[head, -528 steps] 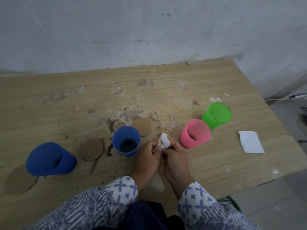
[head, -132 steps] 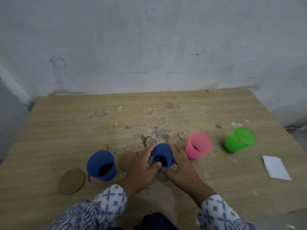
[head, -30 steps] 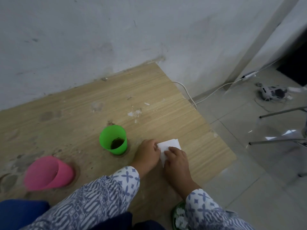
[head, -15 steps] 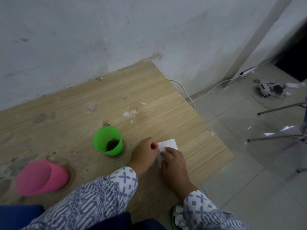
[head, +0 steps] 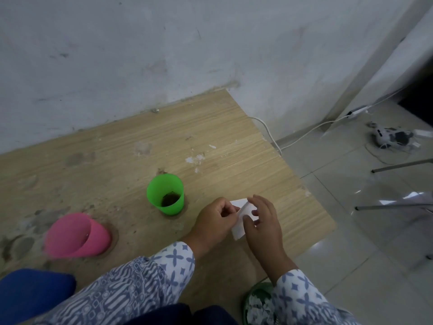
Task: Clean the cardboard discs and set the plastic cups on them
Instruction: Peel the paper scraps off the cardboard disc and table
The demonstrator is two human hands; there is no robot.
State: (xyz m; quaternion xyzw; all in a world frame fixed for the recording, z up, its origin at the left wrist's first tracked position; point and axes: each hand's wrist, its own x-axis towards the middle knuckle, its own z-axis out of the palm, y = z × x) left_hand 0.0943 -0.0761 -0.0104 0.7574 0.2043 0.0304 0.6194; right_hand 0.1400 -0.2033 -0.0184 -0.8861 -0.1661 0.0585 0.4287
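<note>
Both hands meet over a folded white tissue [head: 241, 219] near the table's right front corner. My left hand [head: 216, 219] pinches its left edge and my right hand [head: 261, 219] pinches a sheet that lifts off the table. A green cup [head: 165, 194] stands upright just left of them on a brown cardboard disc [head: 173, 213] that peeks out under its base. A pink cup [head: 75, 234], blurred, sits on another disc [head: 113, 238] further left. A blue cup [head: 32, 292] shows at the bottom left corner.
The wooden table [head: 222, 141] is stained and gritty, and its right edge drops to a tiled floor. A white cable [head: 267, 130] runs down beside it. A green bin [head: 257, 303] of crumpled tissue sits below my right sleeve. Metal legs stand at right.
My right hand has lifted a sheet of the tissue off the table, where both hands lay flat on it before. The view shifted slightly.
</note>
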